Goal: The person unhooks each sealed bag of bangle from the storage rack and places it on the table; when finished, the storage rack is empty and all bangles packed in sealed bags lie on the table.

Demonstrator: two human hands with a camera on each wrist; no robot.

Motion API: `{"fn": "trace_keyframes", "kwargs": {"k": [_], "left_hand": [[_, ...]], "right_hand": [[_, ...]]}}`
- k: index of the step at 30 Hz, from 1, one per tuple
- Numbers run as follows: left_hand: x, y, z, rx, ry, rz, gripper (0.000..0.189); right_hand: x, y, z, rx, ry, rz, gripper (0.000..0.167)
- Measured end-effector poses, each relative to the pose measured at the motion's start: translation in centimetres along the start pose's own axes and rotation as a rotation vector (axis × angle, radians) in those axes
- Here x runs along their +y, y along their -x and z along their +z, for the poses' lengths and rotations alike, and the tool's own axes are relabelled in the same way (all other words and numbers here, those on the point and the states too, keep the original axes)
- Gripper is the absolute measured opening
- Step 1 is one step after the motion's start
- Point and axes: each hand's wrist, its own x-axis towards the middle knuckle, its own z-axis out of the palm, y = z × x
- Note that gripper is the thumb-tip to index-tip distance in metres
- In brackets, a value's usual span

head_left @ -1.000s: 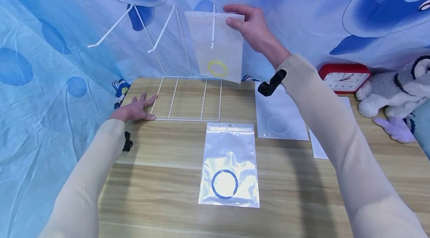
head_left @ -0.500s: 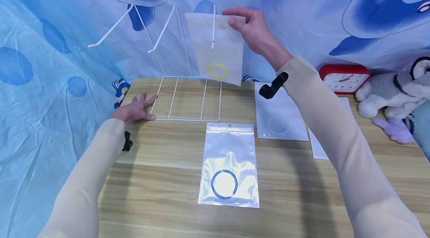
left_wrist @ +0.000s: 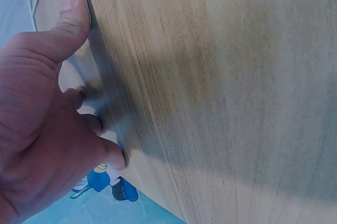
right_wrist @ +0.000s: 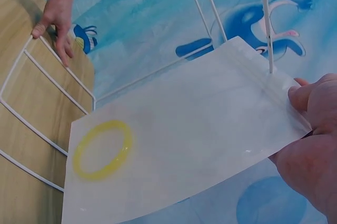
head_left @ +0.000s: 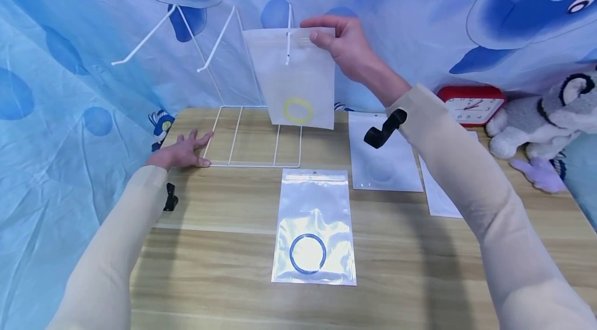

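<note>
A white wire rack [head_left: 254, 166] stands on the wooden table, its hooks sticking out toward me. The rightmost hook [head_left: 287, 50] passes through the top of a translucent zip bag [head_left: 298, 73] with a yellow ring [head_left: 298, 111] inside. My right hand [head_left: 347, 47] pinches that bag's top right corner between thumb and fingers; the right wrist view shows the hook [right_wrist: 269, 24] emerging from the bag. My left hand [head_left: 182, 154] rests on the rack base's front left corner. Its thumb [left_wrist: 71, 16] presses the wire and its other fingers spread along the left side.
A clear-front bag [head_left: 313, 211] with a dark blue ring lies on the table before me. To the right lie two white bags [head_left: 383, 154], partly under my right forearm. Behind them are a red clock [head_left: 472, 105] and a grey plush toy [head_left: 536, 112].
My right hand has drawn the yellow-ring bag lower and forward along the hook, toward its tip. The left hand keeps its place on the rack. The head view has shifted slightly.
</note>
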Motion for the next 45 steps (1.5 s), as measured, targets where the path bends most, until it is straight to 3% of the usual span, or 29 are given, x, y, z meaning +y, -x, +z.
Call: {"fn": "trace_keyframes", "kwargs": {"k": [13, 24, 32, 38, 45], "left_hand": [[-0.2, -0.3, 0.0, -0.003, -0.010, -0.019, 0.098], [-0.4, -0.8, 0.1, -0.004, -0.008, -0.005, 0.100], [-0.6, -1.1, 0.1, 0.002, -0.019, 0.006, 0.099], [-0.7, -0.8, 0.3, 0.000, -0.006, -0.015, 0.099], [-0.7, -0.6, 0.4, 0.004, 0.006, -0.029, 0.098]], "right_hand": [[-0.5, 2.2, 0.3, -0.047, -0.073, -0.008, 0.028], [-1.1, 4.5, 0.4, -0.071, -0.146, 0.044, 0.027], [-1.0, 5.7, 0.3, -0.088, -0.080, -0.019, 0.026], [-1.1, 6.3, 0.7, -0.109, -0.170, -0.030, 0.024], [-1.6, 7.5, 0.9, -0.133, -0.162, -0.055, 0.024]]}}
